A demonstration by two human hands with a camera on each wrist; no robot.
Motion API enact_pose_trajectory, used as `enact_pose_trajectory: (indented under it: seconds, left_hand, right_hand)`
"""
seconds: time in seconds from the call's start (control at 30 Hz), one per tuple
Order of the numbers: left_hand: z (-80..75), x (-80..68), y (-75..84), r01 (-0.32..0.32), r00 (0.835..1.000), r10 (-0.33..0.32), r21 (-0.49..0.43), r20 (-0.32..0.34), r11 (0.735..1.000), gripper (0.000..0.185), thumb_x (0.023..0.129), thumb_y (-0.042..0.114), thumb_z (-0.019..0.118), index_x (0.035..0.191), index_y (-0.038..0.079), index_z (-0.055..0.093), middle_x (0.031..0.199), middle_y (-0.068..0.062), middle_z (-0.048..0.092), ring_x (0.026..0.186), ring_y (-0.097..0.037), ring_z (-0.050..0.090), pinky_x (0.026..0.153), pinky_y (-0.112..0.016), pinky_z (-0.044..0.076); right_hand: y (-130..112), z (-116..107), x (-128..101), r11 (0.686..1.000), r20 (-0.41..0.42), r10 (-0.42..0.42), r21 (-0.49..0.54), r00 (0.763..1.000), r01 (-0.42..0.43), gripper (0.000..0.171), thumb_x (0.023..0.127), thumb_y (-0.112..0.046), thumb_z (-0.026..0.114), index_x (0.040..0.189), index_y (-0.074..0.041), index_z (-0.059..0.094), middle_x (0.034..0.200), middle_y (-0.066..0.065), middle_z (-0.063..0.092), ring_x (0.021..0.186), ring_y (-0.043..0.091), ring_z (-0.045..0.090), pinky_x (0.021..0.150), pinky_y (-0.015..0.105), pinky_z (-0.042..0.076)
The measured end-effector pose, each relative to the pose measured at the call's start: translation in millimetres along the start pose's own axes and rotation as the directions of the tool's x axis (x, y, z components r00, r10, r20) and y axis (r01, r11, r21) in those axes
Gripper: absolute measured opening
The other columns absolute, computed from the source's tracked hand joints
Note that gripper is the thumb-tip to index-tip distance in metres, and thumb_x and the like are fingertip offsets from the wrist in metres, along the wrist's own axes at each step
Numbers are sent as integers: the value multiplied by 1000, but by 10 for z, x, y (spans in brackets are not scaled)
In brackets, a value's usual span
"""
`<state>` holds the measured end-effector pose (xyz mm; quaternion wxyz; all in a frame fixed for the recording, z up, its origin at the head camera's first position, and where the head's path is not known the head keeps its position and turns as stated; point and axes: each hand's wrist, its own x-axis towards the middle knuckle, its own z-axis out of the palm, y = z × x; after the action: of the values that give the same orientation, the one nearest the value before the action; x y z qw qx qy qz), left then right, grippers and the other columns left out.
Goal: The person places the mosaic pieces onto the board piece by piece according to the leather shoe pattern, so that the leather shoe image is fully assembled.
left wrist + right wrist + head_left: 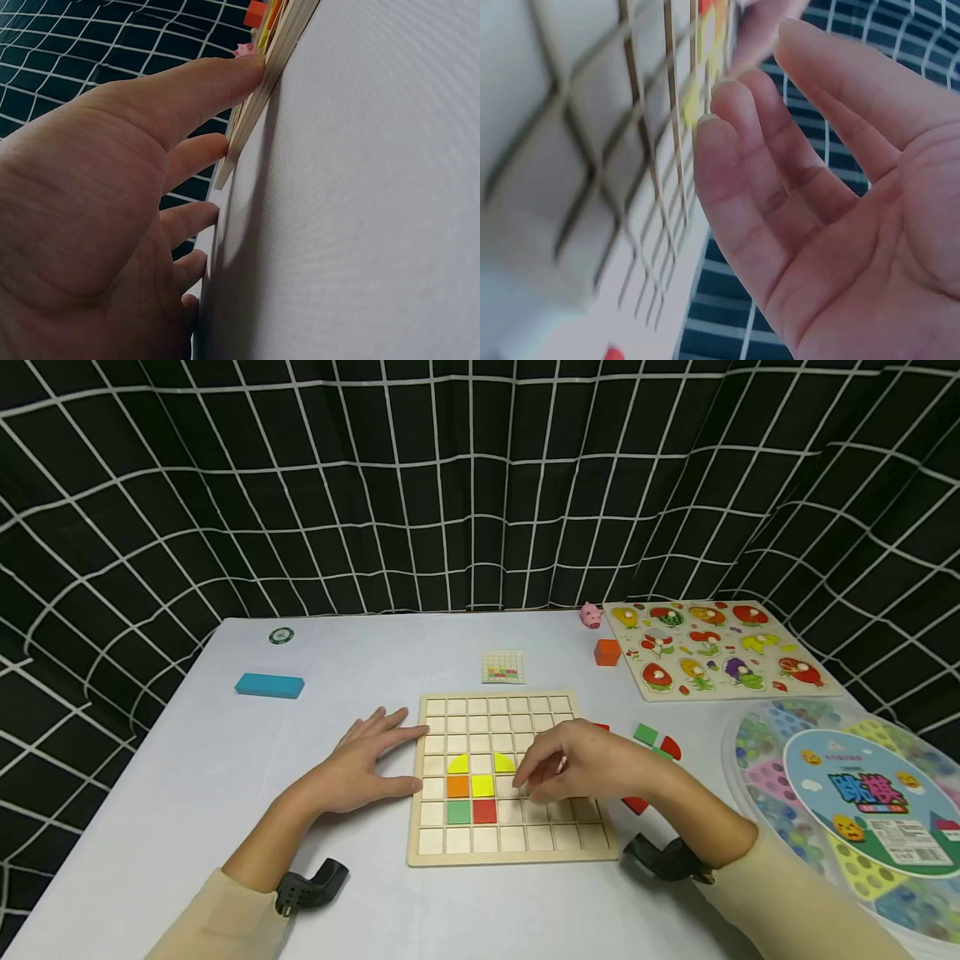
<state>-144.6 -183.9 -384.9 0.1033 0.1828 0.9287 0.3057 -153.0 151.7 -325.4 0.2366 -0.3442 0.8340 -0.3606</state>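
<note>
Cream sleeves on both arms, black wrist-cam mounts, bare fingers (390, 727).

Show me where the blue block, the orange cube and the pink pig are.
blue block (270, 685), head view, middle of its top face
orange cube (607, 652), head view, its front face
pink pig (592, 615), head view, its body

The round box lid (870, 793) bears large Chinese characters reading "跳棋".

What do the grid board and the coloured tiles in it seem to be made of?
The grid board looks like pale unpainted wood: light tan, matte, with thin raised slats; its edge looks layered in the left wrist view. The coloured tiles look like painted wood, flat and matte, though plastic cannot be ruled out.
</note>
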Motion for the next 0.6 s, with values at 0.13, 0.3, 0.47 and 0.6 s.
enact_pose_trajectory:
  seconds: [0.13,0.3,0.47,0.6]
  left_hand:
    - [9,0,-3,0,1000,0,2,-3,1000,71,88,43,77,152,21,54,169,-15,30,160,-43,11,128,-64,4]
    - [22,8,-10,-9,1000,9,4,-9,1000,71,87,42,77,151,21,55,169,-16,31,160,-43,12,128,-64,5]
    - [22,10,-11,-8,1000,8,4,-8,1000,71,87,42,77,151,21,55,169,-16,31,160,-43,12,128,-64,5]
    - [12,8,-12,-5,1000,5,9,-11,1000,71,87,42,78,151,21,55,168,-17,32,160,-44,13,128,-64,5]
  right_hand:
    - [100,-196,-177,998,-12,60,14,998,-60,15,87,-8,80,102,-11,81,93,0,75,84,14,67,78,26,59]
    - [248,-369,-400,988,7,156,11,988,-157,17,87,-9,80,104,-12,81,99,5,76,87,18,67,74,27,60]
    - [391,-436,-587,960,30,278,-43,960,-276,21,84,-11,82,104,-18,79,102,2,73,88,19,66,72,28,57]
    - [471,-428,-681,941,24,332,-83,943,-330,23,81,-10,85,100,-22,79,99,-1,69,88,18,62,73,27,55]
